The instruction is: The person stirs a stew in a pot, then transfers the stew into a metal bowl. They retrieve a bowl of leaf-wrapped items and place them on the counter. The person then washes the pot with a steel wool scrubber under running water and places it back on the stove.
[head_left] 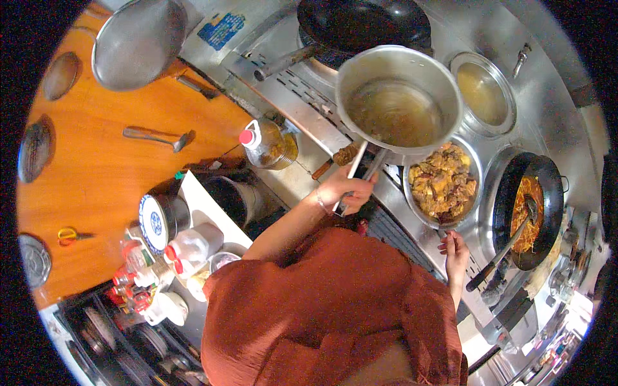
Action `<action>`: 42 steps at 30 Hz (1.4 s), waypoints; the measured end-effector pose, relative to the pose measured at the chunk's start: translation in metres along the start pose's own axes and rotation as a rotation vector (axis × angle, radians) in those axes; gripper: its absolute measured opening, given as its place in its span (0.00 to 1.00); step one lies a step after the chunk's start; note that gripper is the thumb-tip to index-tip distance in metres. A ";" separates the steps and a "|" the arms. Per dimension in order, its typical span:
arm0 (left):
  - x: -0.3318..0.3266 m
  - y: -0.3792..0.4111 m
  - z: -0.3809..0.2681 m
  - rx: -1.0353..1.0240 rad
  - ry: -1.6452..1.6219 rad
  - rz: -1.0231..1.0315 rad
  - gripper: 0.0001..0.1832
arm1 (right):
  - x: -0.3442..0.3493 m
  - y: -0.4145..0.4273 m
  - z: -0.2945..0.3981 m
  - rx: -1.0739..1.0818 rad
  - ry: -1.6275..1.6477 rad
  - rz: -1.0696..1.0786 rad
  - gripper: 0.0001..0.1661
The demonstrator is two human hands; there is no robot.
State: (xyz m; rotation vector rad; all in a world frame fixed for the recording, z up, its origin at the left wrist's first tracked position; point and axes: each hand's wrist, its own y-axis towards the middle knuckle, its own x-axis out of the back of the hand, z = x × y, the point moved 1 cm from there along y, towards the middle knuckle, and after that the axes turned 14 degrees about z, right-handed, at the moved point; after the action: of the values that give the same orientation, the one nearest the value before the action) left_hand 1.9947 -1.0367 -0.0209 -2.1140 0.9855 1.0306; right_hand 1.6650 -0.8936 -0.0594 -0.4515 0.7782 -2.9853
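Note:
My left hand (348,189) is closed around the long handle of a deep metal saucepan (355,116), which holds cloudy liquid. The pan is over the stove, beside a metal basin (479,193) of chunky brown stewed food (443,183). My right hand (454,248) is at the near edge of that basin, with thumb and fingers close together; whether they grip the rim cannot be told. To the right, a black wok (550,241) holds orange-brown shredded food (526,212) with a ladle (502,253) resting in it.
Another black wok (362,24) stands at the back, its handle pointing left. A metal bowl (512,111) of yellowish liquid is right of the saucepan. An oil jug (273,149) stands left of the stove. Seasoning containers (200,241) and a lidded pot (155,224) are at the lower left.

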 end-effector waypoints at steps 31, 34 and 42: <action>0.021 0.184 0.044 -0.453 1.966 -0.405 0.17 | 0.004 0.050 -0.072 -0.047 -0.104 -0.807 0.17; 0.064 0.233 0.022 -0.087 1.904 -0.423 0.15 | -0.003 0.065 -0.070 -0.060 0.112 -0.737 0.18; 0.039 0.264 0.004 0.422 1.430 -0.578 0.25 | -0.035 0.090 -0.084 0.138 0.439 -0.812 0.19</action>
State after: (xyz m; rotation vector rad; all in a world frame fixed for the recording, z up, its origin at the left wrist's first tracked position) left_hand 1.7956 -1.1944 -0.1024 -2.3315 0.8647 -1.0660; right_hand 1.6698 -0.9293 -0.1822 -0.1021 0.4571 -3.9530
